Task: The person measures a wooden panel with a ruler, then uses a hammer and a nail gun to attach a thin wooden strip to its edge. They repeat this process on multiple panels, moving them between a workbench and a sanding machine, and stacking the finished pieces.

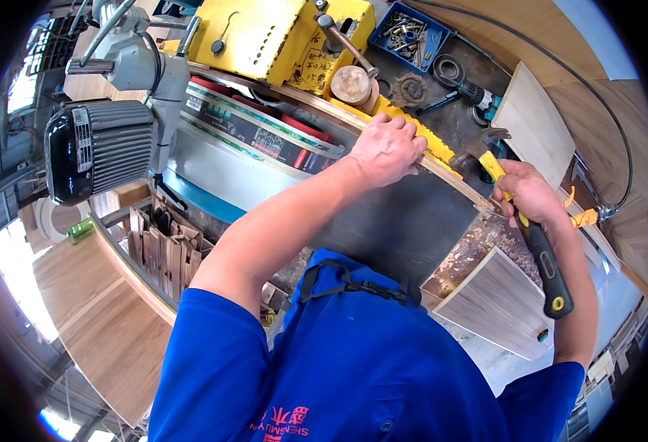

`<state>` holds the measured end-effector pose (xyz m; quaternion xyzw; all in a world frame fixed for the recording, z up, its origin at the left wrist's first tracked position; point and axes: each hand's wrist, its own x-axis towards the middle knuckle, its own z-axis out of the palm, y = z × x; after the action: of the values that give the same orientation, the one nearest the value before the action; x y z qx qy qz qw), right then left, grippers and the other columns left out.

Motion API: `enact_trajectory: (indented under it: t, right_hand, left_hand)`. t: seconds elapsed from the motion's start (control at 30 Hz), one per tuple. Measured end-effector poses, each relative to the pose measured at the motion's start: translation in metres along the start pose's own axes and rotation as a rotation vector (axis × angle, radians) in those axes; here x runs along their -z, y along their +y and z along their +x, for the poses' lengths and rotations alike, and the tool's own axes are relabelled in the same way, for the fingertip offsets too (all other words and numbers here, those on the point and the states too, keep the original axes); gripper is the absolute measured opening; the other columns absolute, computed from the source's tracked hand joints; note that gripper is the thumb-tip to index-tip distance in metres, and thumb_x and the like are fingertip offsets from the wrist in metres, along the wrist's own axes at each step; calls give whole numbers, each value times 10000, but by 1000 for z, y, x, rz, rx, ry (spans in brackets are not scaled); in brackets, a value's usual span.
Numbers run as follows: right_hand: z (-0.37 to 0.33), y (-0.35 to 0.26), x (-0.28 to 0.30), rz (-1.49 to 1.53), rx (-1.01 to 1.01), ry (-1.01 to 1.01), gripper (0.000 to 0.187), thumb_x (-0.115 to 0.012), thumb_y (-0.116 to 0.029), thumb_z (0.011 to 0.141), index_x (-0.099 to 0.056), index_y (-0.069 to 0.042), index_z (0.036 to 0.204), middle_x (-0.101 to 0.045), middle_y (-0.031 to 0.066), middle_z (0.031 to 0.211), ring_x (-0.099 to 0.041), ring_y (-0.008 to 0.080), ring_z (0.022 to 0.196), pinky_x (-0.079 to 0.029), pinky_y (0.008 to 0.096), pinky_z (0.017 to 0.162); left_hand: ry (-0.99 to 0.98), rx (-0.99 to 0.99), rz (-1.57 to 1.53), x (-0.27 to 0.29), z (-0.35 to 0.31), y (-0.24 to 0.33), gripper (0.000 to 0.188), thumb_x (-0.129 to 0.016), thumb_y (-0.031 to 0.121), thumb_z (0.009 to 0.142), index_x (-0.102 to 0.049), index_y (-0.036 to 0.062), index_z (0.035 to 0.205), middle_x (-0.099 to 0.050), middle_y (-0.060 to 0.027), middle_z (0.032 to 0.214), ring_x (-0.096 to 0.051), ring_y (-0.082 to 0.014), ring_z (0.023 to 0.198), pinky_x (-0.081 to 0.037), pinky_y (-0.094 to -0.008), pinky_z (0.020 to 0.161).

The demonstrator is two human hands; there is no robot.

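Note:
A long, narrow wooden strip [453, 177] runs slantwise across the workbench, along a yellow metal edge. My left hand [390, 149] is closed over the strip, with its fingers curled down on the far side. To the right, my right hand [528, 193] grips a claw hammer [543, 258] by its yellow and black handle. The handle's end points back toward my forearm, while the dark head and claw lie beyond the hand, near the strip's right end. My right thumb and fingertips are close to that end; whether they touch it I cannot tell.
Beyond the strip stand a yellow machine [247, 37], a round wooden block [351, 85], a blue tray [436, 53] of screws and a power drill [479, 96]. A grey motor [107, 144] rises at left above wood offcuts [166, 250]. A grey wood-grain board [497, 302] lies near right.

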<state>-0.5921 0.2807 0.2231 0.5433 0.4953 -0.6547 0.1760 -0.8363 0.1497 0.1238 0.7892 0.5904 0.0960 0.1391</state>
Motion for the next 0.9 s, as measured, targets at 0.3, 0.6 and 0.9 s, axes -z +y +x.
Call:
enact_trajectory:
  t: [0.3, 0.6, 0.9]
  right_hand:
    - [-6, -6, -1, 82, 112, 155, 141, -434, -53, 897, -558, -13, 950, -511, 25, 726, -487, 95, 472, -441, 283, 385]
    - [0, 4, 1, -25, 6, -6, 188, -447, -60, 901, -564, -16, 1042, -523, 13, 720, -474, 73, 453, -430, 259, 368]
    - [-5, -7, -4, 77, 98, 176, 164, -447, -56, 892, -549, -7, 1010, -510, 31, 732, -492, 97, 475, -445, 281, 403]
  left_hand:
    - [1, -5, 10, 2, -1, 0, 343, -811, 382, 709, -623, 141, 865, -608, -46, 881, -608, -240, 920, -444, -399, 801]
    - [-2, -5, 10, 3, 0, 0, 347, -809, 386, 711, -621, 139, 865, -609, -48, 874, -610, -242, 911, -444, -404, 801]
    - [-5, -5, 11, 2, -1, 0, 358, -808, 398, 712, -617, 141, 874, -606, -45, 879, -607, -241, 913, -443, -403, 800]
